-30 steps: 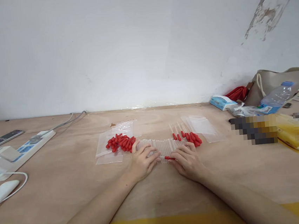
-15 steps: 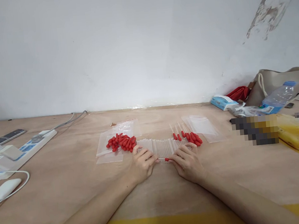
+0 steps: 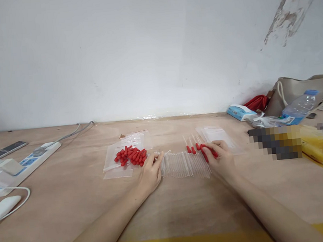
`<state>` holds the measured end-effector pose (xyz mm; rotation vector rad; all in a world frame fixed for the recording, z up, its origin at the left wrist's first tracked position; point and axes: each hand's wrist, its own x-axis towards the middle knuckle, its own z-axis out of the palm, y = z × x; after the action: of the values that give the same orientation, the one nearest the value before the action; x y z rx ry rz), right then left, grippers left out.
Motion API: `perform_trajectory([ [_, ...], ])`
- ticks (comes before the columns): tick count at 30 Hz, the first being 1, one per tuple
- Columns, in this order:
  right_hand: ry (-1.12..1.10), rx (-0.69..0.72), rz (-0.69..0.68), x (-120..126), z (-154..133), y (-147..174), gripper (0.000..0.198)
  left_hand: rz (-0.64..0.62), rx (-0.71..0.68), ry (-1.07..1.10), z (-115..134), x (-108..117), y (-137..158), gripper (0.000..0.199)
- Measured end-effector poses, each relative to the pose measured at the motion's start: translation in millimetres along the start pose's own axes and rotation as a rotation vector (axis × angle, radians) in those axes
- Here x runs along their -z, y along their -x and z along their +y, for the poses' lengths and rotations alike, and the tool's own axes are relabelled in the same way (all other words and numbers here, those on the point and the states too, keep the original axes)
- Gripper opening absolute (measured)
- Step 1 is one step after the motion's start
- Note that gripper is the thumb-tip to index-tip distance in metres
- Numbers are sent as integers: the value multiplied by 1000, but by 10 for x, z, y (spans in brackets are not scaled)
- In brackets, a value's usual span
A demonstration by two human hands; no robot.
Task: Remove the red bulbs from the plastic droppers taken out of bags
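A row of thin clear tubes (image 3: 184, 164) lies side by side between my hands. My left hand (image 3: 151, 172) is at the row's left end, thumb and forefinger closed on a clear tube (image 3: 167, 152) that sticks out at a slant. To its left is a heap of red rubber bulbs (image 3: 133, 155) on clear plastic bags. At the row's right end my right hand (image 3: 222, 160) has its fingers closed on a red rubber bulb (image 3: 204, 156), among other red bulbs partly hidden by the fingers. Beside them lie several droppers (image 3: 193, 150), red bulbs on thin tubes pointing away.
Clear zip bags (image 3: 218, 136) lie behind my right hand. A power strip (image 3: 36, 159) with cables and a white mouse (image 3: 6, 209) sit at left. At right are a tissue pack (image 3: 240, 112), a plastic bottle (image 3: 300, 108), a grey bag (image 3: 312, 81) and a yellow package (image 3: 319, 142).
My hands have moved apart from the bulb-and-tube joint they held together. My right hand went right to the red bulbs; my left shifted slightly left and back along the row.
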<state>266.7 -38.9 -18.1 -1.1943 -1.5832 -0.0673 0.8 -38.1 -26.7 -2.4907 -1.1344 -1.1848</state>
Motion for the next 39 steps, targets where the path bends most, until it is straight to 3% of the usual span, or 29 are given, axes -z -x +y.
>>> perform_trajectory([
  [5, -28, -329, 11, 85, 344, -156, 34, -1, -37, 46, -4, -116, -50, 35],
  [9, -112, -409, -46, 123, 521, -179, 37, -60, -64, 36, -3, -157, -24, 33],
  [15, 40, -341, -248, 157, 477, -178, 28, -207, -99, 33, 66, -107, -34, 32],
  [20, 260, -93, -263, 185, 363, -169, 24, -190, -154, -26, 95, -38, -89, 40],
  [24, 354, -4, -288, 197, 340, -159, 22, -237, -166, -16, 99, -8, -109, 41],
  [29, 368, -31, -177, 211, 362, -164, 28, -253, -156, -1, 109, 3, -109, 43],
  [34, 370, -81, -203, 217, 354, -163, 34, -247, -142, 26, 117, 13, -92, 46],
  [39, 256, -182, -124, 221, 374, -170, 33, -249, -129, 62, 108, 19, -80, 43],
])
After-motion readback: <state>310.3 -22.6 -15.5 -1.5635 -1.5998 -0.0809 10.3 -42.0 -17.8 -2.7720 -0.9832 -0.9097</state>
